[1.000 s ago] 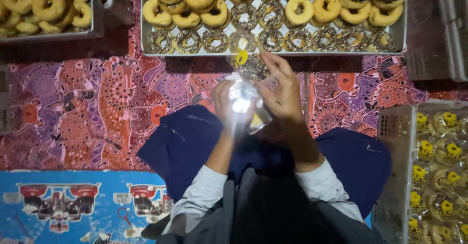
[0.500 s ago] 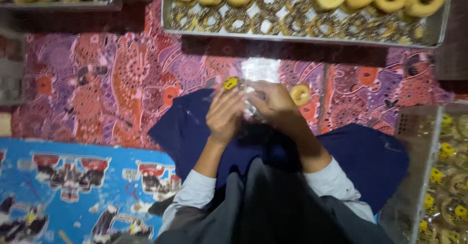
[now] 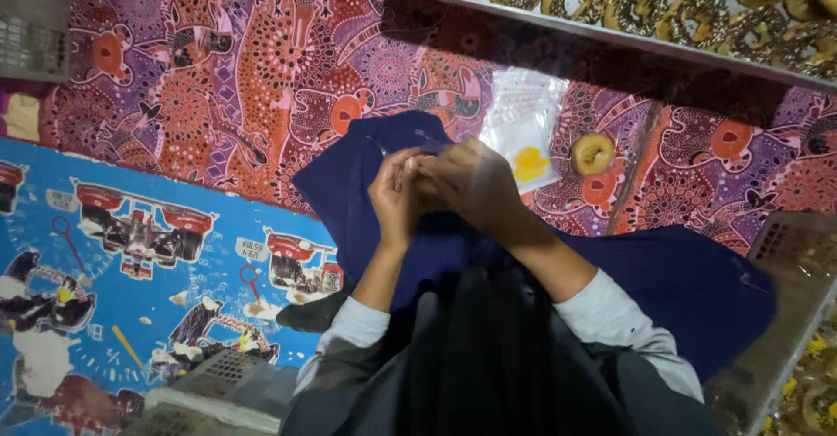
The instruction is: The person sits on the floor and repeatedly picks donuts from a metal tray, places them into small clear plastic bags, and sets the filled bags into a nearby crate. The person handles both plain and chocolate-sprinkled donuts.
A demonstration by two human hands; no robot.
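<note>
My left hand (image 3: 397,199) and my right hand (image 3: 471,183) are pressed together over my lap. Their fingertips pinch a thin strip of clear plastic (image 3: 417,145) that is hard to make out. Just beyond my right hand, a clear plastic bag (image 3: 523,109) with a yellow label (image 3: 530,164) lies flat on the patterned cloth (image 3: 261,70). A single plain doughnut (image 3: 593,153) rests on the cloth right of the bag. Along the top right runs a metal tray (image 3: 610,37) holding several doughnuts, some with dark sprinkles.
A dark blue cloth (image 3: 689,288) covers my lap. A blue mat with cartoon cars (image 3: 131,244) lies at the left. Grey plastic crates stand at the top left (image 3: 30,30) and the bottom (image 3: 218,384). A tray of yellow-topped pastries (image 3: 789,253) sits at the right edge.
The view has swung down and left, so the doughnut tray slid to the top right. My hands dropped from near the tray toward my lap. The labelled bag now lies on the cloth.
</note>
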